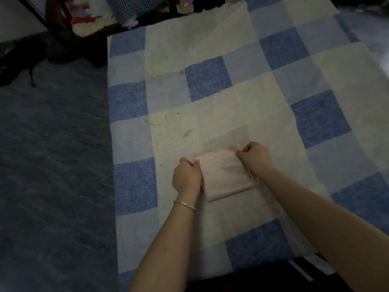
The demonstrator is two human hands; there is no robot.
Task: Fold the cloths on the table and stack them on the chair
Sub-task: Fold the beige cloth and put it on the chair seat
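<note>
Hands (pixel 187 174) (pixel 255 157) on pink cloth (pixel 226 175) edges

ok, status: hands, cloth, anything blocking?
Left hand and right hand each grip a far corner of the pink cloth. Cloth folded small, flat on the checked table. Nothing else near it.

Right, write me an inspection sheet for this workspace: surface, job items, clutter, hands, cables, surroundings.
Surface: blue-and-cream checked table cover, stained near the middle.
Job's things: pink cloth folded into a small rectangle, flat on the cover; folded cloths piled on the chair, top left.
Clutter: nothing seen.
Hands: left hand grips the cloth's left edge; right hand pinches its far right corner; bracelet on the left wrist.
Cables: nothing seen.
Surroundings: grey floor; what looks like a dark heeled shoe at left.
</note>
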